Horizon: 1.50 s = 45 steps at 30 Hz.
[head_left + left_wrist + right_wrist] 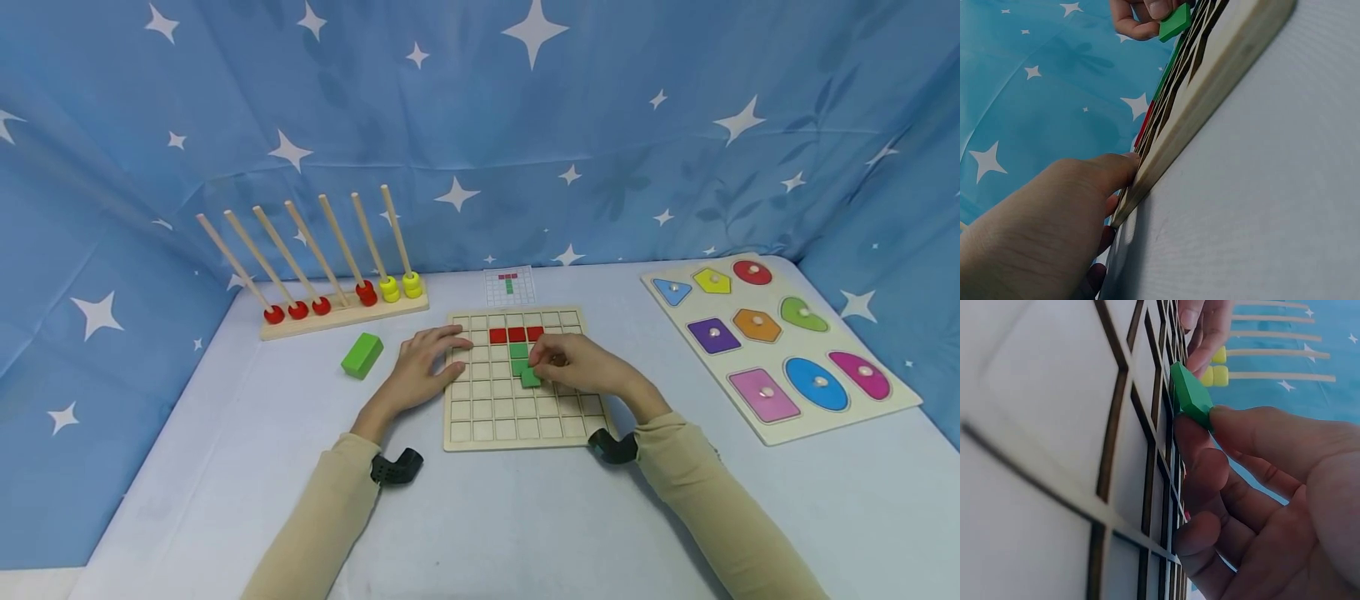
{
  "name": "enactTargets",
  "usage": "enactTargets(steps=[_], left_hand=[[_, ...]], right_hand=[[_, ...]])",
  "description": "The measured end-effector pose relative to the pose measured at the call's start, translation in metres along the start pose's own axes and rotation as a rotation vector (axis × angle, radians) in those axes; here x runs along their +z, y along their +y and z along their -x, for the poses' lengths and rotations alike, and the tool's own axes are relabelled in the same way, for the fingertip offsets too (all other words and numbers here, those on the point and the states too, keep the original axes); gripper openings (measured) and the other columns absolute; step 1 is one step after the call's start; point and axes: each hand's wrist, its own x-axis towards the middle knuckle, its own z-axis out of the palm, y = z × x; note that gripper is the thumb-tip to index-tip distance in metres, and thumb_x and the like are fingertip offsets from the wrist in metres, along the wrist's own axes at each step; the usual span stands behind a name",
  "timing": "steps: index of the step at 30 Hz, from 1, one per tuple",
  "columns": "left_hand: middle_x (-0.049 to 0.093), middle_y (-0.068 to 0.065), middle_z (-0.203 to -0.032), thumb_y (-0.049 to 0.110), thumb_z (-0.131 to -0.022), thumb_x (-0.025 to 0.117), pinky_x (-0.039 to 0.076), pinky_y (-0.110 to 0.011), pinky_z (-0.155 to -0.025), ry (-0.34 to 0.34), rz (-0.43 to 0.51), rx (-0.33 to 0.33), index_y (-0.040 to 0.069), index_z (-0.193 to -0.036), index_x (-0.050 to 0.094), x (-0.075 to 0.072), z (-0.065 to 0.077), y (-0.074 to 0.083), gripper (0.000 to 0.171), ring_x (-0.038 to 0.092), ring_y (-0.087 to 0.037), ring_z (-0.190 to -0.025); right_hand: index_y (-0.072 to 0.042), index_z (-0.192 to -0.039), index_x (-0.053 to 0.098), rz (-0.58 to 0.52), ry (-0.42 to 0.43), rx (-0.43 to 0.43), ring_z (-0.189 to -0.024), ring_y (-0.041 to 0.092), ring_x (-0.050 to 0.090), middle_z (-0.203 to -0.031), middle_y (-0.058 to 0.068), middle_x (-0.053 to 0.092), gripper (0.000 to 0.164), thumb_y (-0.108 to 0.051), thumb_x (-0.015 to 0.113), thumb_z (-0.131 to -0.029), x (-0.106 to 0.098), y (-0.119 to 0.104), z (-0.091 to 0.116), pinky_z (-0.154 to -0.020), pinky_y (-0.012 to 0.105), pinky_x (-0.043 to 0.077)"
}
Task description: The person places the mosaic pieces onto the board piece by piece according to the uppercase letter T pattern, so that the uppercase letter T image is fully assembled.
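Note:
A wooden grid board (483, 432) lies on the table, with red square tiles (517, 334) in a row and green tiles (518, 351) below the middle one. My right hand (573, 365) pinches a green square tile (530, 377) between thumb and finger just over the board. The right wrist view shows this green tile (1190, 395) tilted at the fingertips. My left hand (422, 368) rests at the board's left edge, its fingers and thumb loosely spread onto the border. In the left wrist view, the left thumb (1119, 170) touches the board's rim.
A pattern card (510, 287) lies behind the board. Left of my left hand is a green block (362, 356). A peg stand (345, 315) with red and yellow beads stands at back left. A shape puzzle board (780, 350) lies on the right. A starry blue curtain (480, 133) hangs behind.

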Motion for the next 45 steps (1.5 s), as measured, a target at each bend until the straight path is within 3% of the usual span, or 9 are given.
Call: enactTargets(steps=[19, 28, 36, 45], left_hand=[[0.042, -0.004, -0.147, 0.032, -0.095, 0.057, 0.023, -0.053, -0.102, -0.006, -0.001, 0.0, 0.025, -0.125, 0.059, 0.0, 0.0, 0.0, 0.031, 0.033, -0.028, -0.136], [0.042, -0.007, -0.146, 0.029, -0.094, 0.058, 0.024, -0.055, -0.101, 0.006, 0.001, 0.016, 0.022, -0.124, 0.059, 0.0, 0.0, 0.001, 0.031, 0.034, -0.031, -0.135], [0.043, -0.007, -0.146, 0.03, -0.094, 0.058, 0.024, -0.056, -0.1, 0.023, 0.001, 0.027, 0.022, -0.124, 0.059, -0.005, -0.002, 0.001, 0.031, 0.034, -0.032, -0.134], [0.042, -0.005, -0.147, 0.031, -0.095, 0.057, 0.024, -0.054, -0.102, -0.003, 0.011, 0.005, 0.023, -0.125, 0.059, -0.001, 0.0, 0.001, 0.031, 0.034, -0.029, -0.135]], right_hand=[[-0.011, -0.099, 0.062, 0.121, -0.037, -0.006, -0.074, 0.011, 0.056, -0.085, -0.001, 0.064, 0.007, -0.013, 0.057, -0.094, 0.007, -0.008, -0.002, -0.069, 0.026, 0.048], [-0.011, -0.096, 0.063, 0.237, -0.026, -0.052, -0.072, 0.008, 0.053, -0.083, -0.004, 0.063, 0.005, -0.013, 0.06, -0.092, 0.011, -0.013, -0.001, -0.068, 0.025, 0.046], [-0.012, -0.095, 0.062, 0.234, -0.02, -0.049, -0.071, 0.009, 0.053, -0.084, -0.004, 0.062, 0.004, -0.014, 0.06, -0.092, 0.01, -0.015, -0.006, -0.069, 0.026, 0.046], [-0.017, -0.094, 0.062, 0.205, -0.03, -0.027, -0.069, 0.009, 0.051, -0.079, -0.008, 0.06, 0.006, -0.018, 0.057, -0.094, 0.01, -0.01, -0.003, -0.065, 0.025, 0.045]])
